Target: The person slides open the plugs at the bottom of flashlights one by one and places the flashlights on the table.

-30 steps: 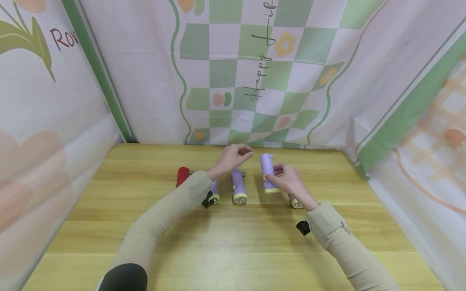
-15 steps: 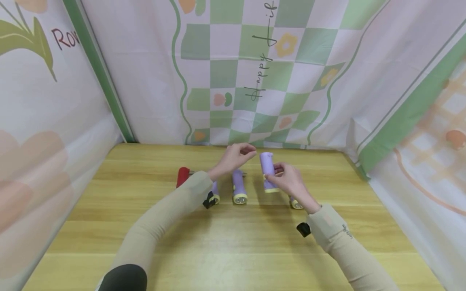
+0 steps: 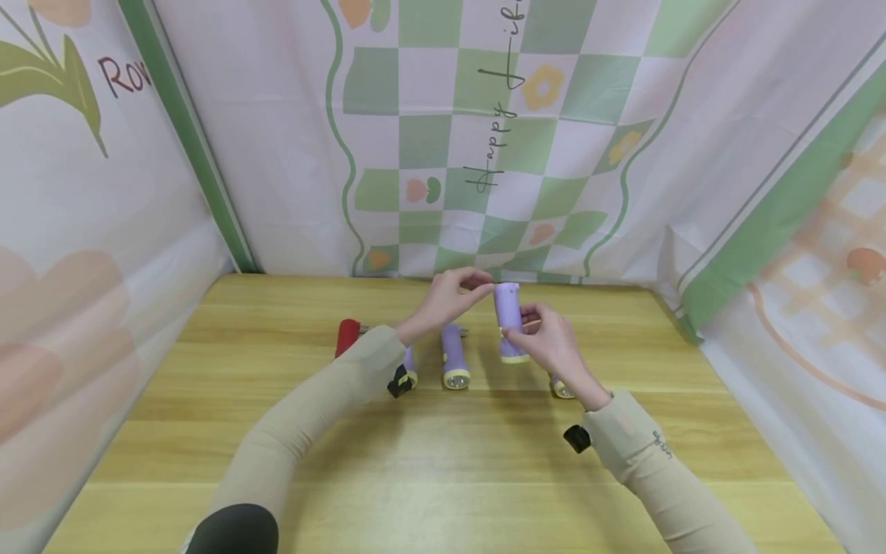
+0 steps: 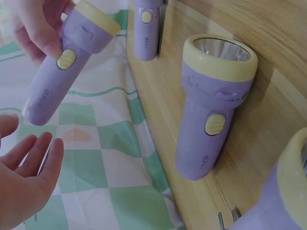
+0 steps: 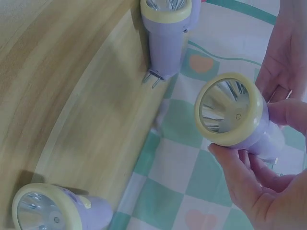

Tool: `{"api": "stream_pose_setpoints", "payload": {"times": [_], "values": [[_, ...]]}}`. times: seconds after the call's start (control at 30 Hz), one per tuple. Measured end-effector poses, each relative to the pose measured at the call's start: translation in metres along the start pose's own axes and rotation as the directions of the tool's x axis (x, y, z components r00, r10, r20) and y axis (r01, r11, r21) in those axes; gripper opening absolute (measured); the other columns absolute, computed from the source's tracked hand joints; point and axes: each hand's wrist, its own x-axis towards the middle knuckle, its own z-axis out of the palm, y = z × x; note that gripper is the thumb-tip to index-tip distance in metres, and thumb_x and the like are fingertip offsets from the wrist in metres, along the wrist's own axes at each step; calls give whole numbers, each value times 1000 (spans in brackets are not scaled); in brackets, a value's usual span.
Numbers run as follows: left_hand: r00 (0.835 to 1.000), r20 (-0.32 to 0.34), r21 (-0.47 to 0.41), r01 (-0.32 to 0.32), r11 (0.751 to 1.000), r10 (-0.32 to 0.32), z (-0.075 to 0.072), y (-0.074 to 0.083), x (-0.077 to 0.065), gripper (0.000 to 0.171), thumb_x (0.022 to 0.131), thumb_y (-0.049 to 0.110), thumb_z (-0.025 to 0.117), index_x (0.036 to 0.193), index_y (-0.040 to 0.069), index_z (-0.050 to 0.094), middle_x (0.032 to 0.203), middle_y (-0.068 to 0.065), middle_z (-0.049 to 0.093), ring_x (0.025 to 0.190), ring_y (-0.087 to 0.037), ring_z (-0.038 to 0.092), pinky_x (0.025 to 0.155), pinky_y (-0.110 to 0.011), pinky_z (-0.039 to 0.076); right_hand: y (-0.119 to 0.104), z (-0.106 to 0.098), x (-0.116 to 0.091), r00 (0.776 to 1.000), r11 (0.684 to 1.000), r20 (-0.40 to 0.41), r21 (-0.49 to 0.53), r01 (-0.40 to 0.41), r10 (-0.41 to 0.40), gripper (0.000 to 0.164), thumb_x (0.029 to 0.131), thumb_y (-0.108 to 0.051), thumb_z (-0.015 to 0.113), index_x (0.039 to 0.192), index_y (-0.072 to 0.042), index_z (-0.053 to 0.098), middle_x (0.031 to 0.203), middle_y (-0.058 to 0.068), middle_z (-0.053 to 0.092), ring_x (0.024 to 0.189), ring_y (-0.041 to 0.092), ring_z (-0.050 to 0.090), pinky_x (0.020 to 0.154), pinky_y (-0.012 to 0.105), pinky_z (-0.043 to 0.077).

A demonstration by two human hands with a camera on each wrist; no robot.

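My right hand point(image 3: 550, 338) grips a purple flashlight point(image 3: 508, 308) with a pale yellow head, its thumb and fingers around the lower body. In the head view the flashlight stands raised, lens end down and tail end up. At that tail are the fingertips of my left hand point(image 3: 446, 300); the left wrist view shows this hand's fingers point(image 4: 48, 163) loosely extended, with a gap below the tail. The clear lens point(image 5: 225, 110) of the held flashlight faces the right wrist camera. Below my hands another purple flashlight point(image 3: 453, 350) lies on the table.
A red flashlight point(image 3: 348, 336) and a purple one point(image 3: 411, 368) lie partly behind my left sleeve. One more flashlight point(image 3: 564, 388) shows beside my right wrist. Metal plug prongs point(image 4: 235, 214) stick out from a flashlight. A patterned curtain point(image 3: 422, 208) hangs behind the wooden table point(image 3: 443, 477).
My left hand has moved right, up to the tail of the held flashlight. My right hand has lifted the flashlight slightly. The flashlights on the table have stayed put.
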Motion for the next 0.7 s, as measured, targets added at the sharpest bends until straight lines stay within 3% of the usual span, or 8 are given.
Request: {"api": "stream_pose_setpoints", "payload": {"times": [0.7], "values": [[999,-11,-101,-42,994,41,-3,17,-1,37,92,27,71,120,4,66,114,-9,74,105,-20,70,91,-24,57,-9,1,-5,990,996,-115,15,86,-84,45,86,-12,75,122,6,54,116,28,67,99,41,70,83,49,60]]}}
